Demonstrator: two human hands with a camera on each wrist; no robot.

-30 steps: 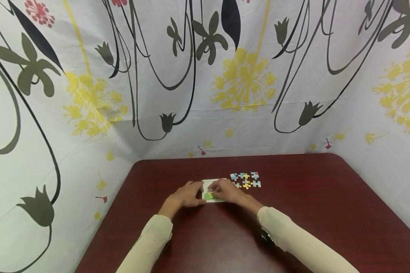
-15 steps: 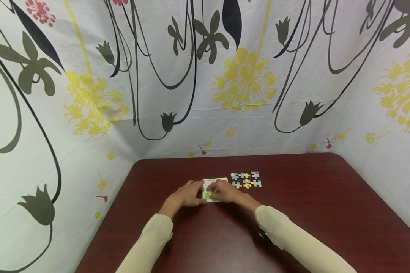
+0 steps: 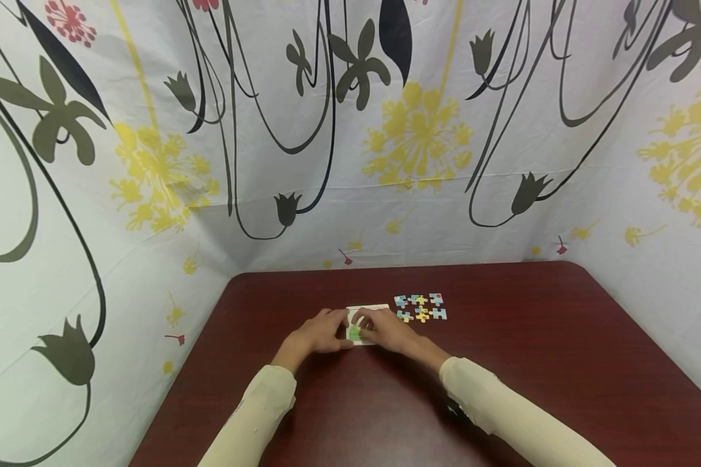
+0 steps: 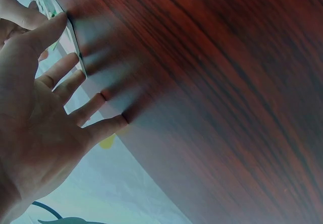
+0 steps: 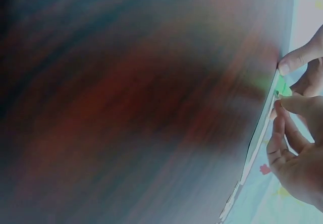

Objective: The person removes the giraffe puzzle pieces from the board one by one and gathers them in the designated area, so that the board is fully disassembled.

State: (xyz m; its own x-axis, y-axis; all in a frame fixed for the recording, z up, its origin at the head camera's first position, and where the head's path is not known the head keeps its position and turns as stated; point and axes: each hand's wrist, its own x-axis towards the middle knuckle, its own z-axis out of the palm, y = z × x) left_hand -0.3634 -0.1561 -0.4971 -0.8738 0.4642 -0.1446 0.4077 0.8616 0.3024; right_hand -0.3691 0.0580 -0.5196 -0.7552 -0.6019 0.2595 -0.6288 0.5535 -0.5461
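One white tray (image 3: 368,306) lies on one dark red table (image 3: 520,337), and two hands are at it. The left hand (image 3: 318,332) is at the tray's left side, its five digits apart and fairly straight, the thumb touching the near edge and the index finger by the left edge. The right hand (image 3: 390,329) covers much of the tray's right part, fingers bent, with thumb and index fingertips close together over it (whether they pinch a piece, I cannot tell). One green patch (image 3: 355,333) shows inside the tray, toward its near left corner; how many pieces make it up is hidden. Just right of the tray lie what look like six loose puzzle pieces (image 3: 422,315), two rows of three, blue and yellow. Two cream sleeves (image 3: 257,408) reach in from the tray's near side, and one patterned cloth (image 3: 420,224) hangs beyond it.
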